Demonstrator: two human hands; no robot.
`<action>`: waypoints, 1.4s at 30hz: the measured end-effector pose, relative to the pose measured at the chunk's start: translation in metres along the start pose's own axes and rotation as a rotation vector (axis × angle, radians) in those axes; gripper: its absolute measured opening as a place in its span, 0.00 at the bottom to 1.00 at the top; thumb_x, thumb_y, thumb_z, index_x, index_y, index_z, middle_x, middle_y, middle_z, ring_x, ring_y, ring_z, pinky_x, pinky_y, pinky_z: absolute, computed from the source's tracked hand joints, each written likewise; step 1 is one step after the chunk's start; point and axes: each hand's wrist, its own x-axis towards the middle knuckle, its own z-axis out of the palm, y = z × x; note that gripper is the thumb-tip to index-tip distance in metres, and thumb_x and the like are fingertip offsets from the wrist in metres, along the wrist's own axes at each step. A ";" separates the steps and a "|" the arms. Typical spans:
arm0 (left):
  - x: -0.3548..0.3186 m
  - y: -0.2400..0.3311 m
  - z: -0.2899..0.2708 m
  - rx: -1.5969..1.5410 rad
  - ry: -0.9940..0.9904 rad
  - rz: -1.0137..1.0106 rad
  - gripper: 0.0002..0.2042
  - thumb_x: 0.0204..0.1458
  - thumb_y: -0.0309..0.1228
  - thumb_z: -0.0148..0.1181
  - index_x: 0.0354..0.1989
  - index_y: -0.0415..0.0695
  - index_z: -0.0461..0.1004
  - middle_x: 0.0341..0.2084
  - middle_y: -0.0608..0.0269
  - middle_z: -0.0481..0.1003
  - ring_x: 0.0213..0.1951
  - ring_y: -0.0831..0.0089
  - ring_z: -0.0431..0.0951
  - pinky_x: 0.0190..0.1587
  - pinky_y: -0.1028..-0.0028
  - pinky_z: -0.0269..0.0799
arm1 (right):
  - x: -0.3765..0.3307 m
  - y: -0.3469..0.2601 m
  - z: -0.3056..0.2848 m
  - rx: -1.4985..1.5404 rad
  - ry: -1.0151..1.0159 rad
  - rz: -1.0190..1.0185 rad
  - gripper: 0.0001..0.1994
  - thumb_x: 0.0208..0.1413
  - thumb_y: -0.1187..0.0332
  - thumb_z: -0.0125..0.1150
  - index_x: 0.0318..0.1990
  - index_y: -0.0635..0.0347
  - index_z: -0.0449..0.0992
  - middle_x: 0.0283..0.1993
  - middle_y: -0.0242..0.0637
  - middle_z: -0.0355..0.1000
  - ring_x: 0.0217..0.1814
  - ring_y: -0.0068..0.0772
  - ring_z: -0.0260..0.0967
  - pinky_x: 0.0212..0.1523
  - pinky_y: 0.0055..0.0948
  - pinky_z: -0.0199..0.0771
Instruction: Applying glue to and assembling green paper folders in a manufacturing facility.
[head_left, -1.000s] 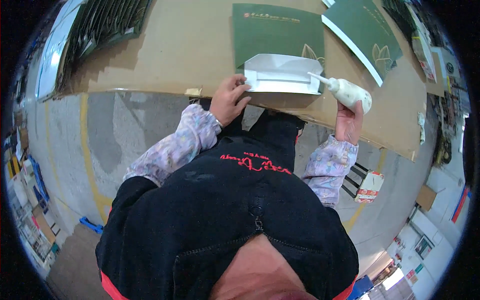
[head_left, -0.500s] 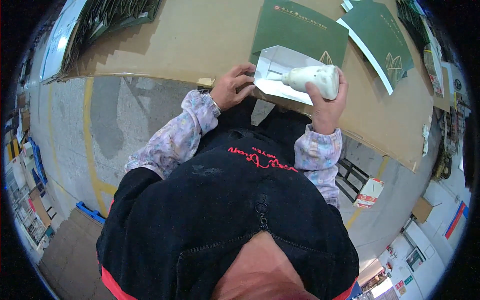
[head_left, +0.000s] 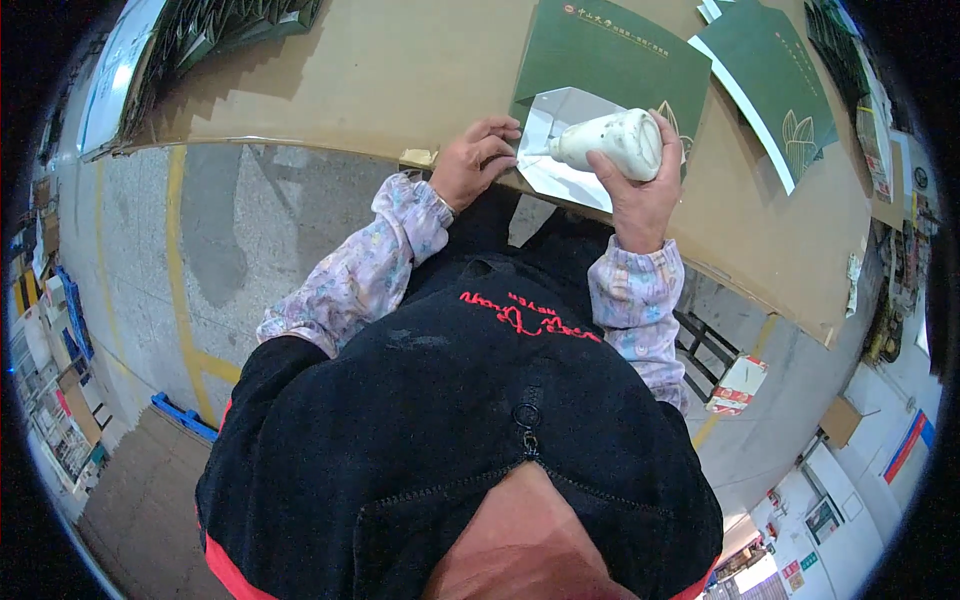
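Note:
My right hand (head_left: pixel 640 195) grips a white squeeze bottle (head_left: pixel 612 140), lying sideways with its nozzle pointing left over a white folded flap (head_left: pixel 560 180). The flap belongs to a green printed sheet (head_left: pixel 610 60) lying flat on the cardboard-covered table (head_left: pixel 400 80). At the flap's left edge, near the table's front edge, my left hand (head_left: pixel 478 160) presses down with its fingers. Both forearms wear pale floral sleeves.
A second green sheet (head_left: pixel 770 90) with a white edge lies to the right on the table. A stack of dark green sheets (head_left: pixel 230 30) sits at the far left. Below are a grey floor with yellow lines (head_left: pixel 180 280), a blue pallet (head_left: pixel 185 420) and a small carton (head_left: pixel 735 385).
My right hand has swung the bottle from the flap's right end to above it, nozzle now pointing left. My left hand stays at the flap's left edge.

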 end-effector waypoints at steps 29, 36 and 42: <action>0.002 0.000 -0.002 0.041 0.024 -0.019 0.21 0.41 0.26 0.70 0.45 0.43 0.71 0.52 0.57 0.70 0.54 0.60 0.72 0.54 0.67 0.71 | 0.001 0.004 0.008 0.085 -0.059 0.039 0.40 0.40 0.70 0.77 0.60 0.64 0.58 0.52 0.43 0.66 0.53 0.34 0.69 0.52 0.31 0.74; 0.002 0.000 -0.006 0.081 -0.011 0.005 0.23 0.39 0.25 0.72 0.46 0.43 0.71 0.54 0.57 0.70 0.56 0.60 0.71 0.56 0.67 0.70 | -0.004 0.004 -0.002 0.033 -0.052 0.026 0.39 0.41 0.70 0.77 0.60 0.64 0.59 0.52 0.42 0.67 0.53 0.34 0.69 0.52 0.31 0.74; 0.002 -0.001 -0.005 0.120 -0.012 0.017 0.24 0.38 0.24 0.72 0.46 0.43 0.71 0.54 0.57 0.70 0.55 0.60 0.71 0.56 0.67 0.70 | -0.011 -0.003 -0.009 -0.002 -0.059 0.049 0.39 0.42 0.69 0.76 0.60 0.64 0.59 0.52 0.43 0.67 0.53 0.33 0.70 0.52 0.31 0.74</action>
